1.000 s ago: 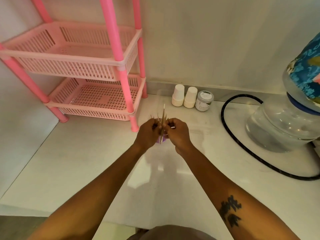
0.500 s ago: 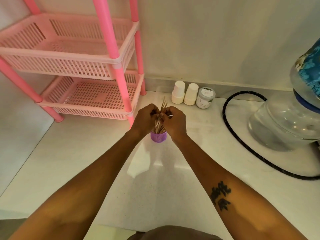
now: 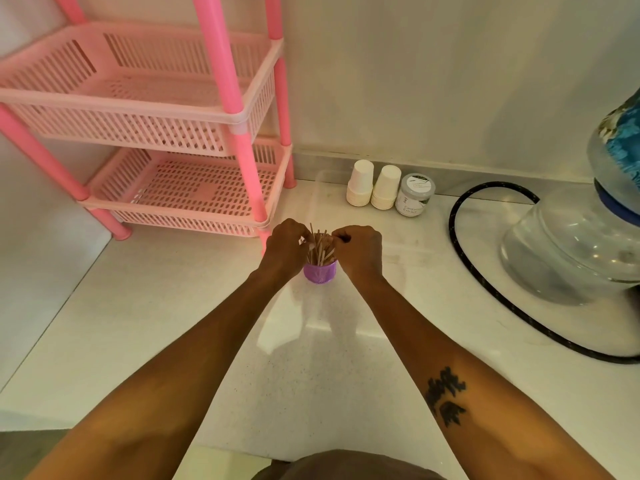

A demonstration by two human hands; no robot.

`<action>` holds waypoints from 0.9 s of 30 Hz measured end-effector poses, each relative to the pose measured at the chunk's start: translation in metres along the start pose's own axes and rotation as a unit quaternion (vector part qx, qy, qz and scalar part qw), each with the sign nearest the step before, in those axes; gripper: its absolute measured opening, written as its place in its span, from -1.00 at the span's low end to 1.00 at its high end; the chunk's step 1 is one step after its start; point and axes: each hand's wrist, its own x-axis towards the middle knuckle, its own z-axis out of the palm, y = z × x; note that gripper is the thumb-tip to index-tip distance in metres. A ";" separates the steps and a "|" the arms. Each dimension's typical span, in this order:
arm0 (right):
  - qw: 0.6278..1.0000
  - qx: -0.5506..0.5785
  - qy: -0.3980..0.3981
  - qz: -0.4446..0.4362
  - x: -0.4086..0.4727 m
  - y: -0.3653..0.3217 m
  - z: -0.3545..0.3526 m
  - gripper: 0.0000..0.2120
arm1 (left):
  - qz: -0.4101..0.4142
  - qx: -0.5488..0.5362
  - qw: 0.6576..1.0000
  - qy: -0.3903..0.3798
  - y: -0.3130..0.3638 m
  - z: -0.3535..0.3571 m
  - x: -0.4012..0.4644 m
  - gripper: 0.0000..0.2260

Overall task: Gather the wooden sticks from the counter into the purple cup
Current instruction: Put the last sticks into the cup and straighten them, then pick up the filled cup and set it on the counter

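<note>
A small purple cup (image 3: 319,273) stands on the white counter (image 3: 311,368) in the middle of the view. A bundle of thin wooden sticks (image 3: 320,247) stands upright in it, fanning out above the rim. My left hand (image 3: 285,249) is on the left of the bundle and my right hand (image 3: 358,251) on the right, both with curled fingers pinching the stick tops. The cup's far side and the sticks' lower ends are hidden.
A pink two-tier basket rack (image 3: 166,140) stands at the back left, one leg close to my left hand. Two stacks of white paper cups (image 3: 374,187) and a small jar (image 3: 414,195) sit by the wall. A black hose (image 3: 485,278) loops around a large water bottle (image 3: 581,244) on the right.
The sticks have gone down into the purple cup, which now shows below my hands. Both hands stayed at the bundle's top, and the view has shifted slightly.
</note>
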 end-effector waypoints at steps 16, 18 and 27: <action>0.963 0.215 0.019 0.161 -0.025 0.043 0.000 -0.56 | -0.134 -0.181 0.974 0.030 -0.018 0.017 -0.021 -0.55; 0.962 0.200 -0.070 0.171 -0.031 0.048 0.009 -0.38 | -0.173 -0.245 0.954 -0.005 -0.019 0.021 -0.025 -0.49; 0.955 0.222 -0.122 0.156 -0.039 0.051 0.039 -0.13 | -0.221 -0.296 0.929 -0.020 -0.027 0.038 -0.040 -0.55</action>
